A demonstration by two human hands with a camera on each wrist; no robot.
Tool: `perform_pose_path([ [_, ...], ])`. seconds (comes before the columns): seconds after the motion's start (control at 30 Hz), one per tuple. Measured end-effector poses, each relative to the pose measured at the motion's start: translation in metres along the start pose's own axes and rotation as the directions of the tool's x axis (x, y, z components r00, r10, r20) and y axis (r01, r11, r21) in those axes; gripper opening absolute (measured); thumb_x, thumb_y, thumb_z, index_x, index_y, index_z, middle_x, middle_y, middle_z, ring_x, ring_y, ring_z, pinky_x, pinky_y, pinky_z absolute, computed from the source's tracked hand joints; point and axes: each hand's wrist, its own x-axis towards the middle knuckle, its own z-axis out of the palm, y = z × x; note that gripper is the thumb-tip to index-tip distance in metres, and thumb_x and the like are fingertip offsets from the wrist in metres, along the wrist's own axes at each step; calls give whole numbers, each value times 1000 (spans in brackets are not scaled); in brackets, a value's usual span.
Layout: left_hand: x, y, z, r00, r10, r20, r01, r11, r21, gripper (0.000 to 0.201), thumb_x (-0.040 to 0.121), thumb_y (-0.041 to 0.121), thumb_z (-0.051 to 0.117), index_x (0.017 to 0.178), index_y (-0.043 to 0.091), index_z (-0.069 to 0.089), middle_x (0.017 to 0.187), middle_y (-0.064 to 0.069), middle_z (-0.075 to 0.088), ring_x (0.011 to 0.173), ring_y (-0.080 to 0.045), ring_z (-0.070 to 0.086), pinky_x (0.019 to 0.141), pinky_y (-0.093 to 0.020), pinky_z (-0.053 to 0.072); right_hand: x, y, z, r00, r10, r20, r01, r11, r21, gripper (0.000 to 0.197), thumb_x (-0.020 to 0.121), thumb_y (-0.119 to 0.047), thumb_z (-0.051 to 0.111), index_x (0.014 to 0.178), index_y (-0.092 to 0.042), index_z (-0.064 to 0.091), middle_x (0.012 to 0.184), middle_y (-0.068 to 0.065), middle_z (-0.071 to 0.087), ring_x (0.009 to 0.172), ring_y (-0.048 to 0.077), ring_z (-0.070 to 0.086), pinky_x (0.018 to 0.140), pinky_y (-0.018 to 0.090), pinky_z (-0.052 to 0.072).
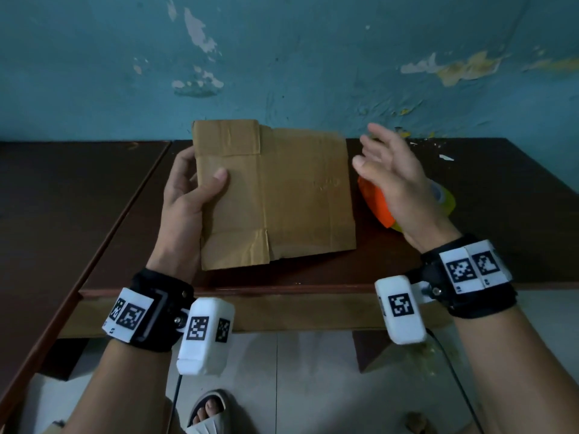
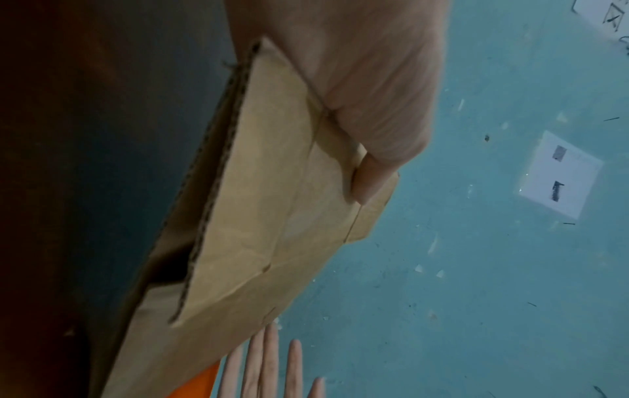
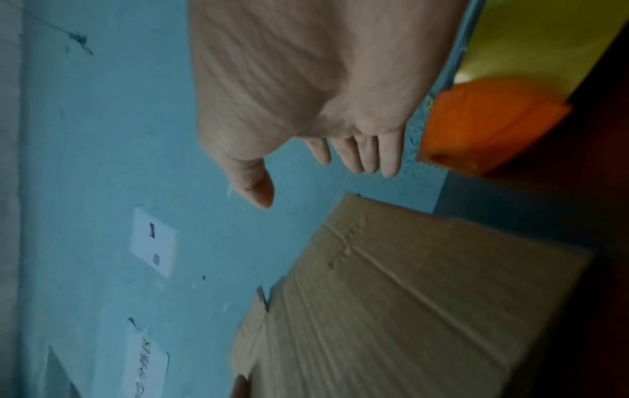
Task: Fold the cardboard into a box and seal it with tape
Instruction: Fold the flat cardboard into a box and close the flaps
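Note:
A flattened brown cardboard box (image 1: pixel 282 195) is lifted off the dark table, its far end raised toward the wall. My left hand (image 1: pixel 191 189) grips its left edge, thumb on top and fingers underneath; the left wrist view shows the thumb pressed on the cardboard (image 2: pixel 265 204). My right hand (image 1: pixel 388 170) hovers to the right of the cardboard with fingers spread, holding nothing; the right wrist view shows those fingers (image 3: pixel 357 153) apart from the cardboard (image 3: pixel 408 296). An orange tape dispenser (image 1: pixel 377 203) with a yellowish tape roll (image 1: pixel 445 198) lies on the table under the right hand.
The dark brown table (image 1: pixel 501 214) stands against a peeling teal wall (image 1: pixel 282 57). A second table (image 1: pixel 62 198) adjoins at the left. The near table edge (image 1: pixel 282 288) runs just past my wrists. A sandalled foot (image 1: pixel 208 408) shows on the tiled floor below.

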Motion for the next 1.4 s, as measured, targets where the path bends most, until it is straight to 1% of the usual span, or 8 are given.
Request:
perform_pose_path([
  [0.27,2,-4,8,983,141,115,-133,988,-76,34,99,0,55,130,10,46,119,-1,68,109,-19,68,89,-36,58,3,7,18,999,-22,33,15,981,195,75,95,-28,63,159,-14,25,143,5,60,131,14,61,114,42,47],
  [0.43,-2,-2,25,987,120,108,-102,983,-152,55,93,8,57,146,3,43,123,-2,70,115,-21,70,93,-33,57,5,1,25,997,-73,-32,79,948,308,69,96,-21,58,156,-11,27,140,5,63,131,14,62,108,33,50],
  [0.63,0,-1,35,979,147,144,-127,982,-139,72,86,25,65,148,-1,40,127,-8,65,119,-24,65,97,-35,54,4,-2,37,993,-106,-50,117,926,358,69,95,-21,57,157,-6,29,142,11,61,130,19,62,110,39,48],
  [0.77,-2,-1,37,956,153,252,-112,979,-169,110,77,57,79,158,4,28,137,-13,58,124,-28,62,99,-42,54,-3,-2,43,991,-131,-40,136,900,413,88,88,-42,71,158,-12,25,141,13,60,134,27,58,117,57,39],
  [0.97,-4,-2,45,922,130,366,-76,984,-159,126,65,58,90,162,14,22,145,-13,52,123,-22,64,96,-35,56,-14,-7,52,984,-171,50,122,850,513,108,82,-63,74,162,-14,20,160,18,40,147,38,40,121,67,26],
  [1.17,-3,-6,54,888,174,426,-143,984,-103,121,64,53,94,162,30,26,159,-18,37,147,-36,44,117,-62,39,-16,-11,58,985,-157,64,98,836,540,105,77,-62,78,160,-25,26,160,11,42,147,34,43,119,65,30],
  [1.27,1,-8,46,905,167,391,-147,986,-79,111,67,52,93,159,29,34,152,-15,49,141,-33,51,112,-54,47,-12,-6,50,991,-137,-6,123,874,469,103,79,-52,80,160,-19,25,153,10,50,140,30,52,117,62,37],
  [1.4,9,-13,33,969,181,166,-174,983,-55,101,70,53,90,151,14,44,117,-3,67,107,-17,66,92,-34,57,-6,1,42,982,-155,-111,187,895,404,80,85,-36,65,155,-16,32,148,9,54,137,24,55,117,48,42],
])
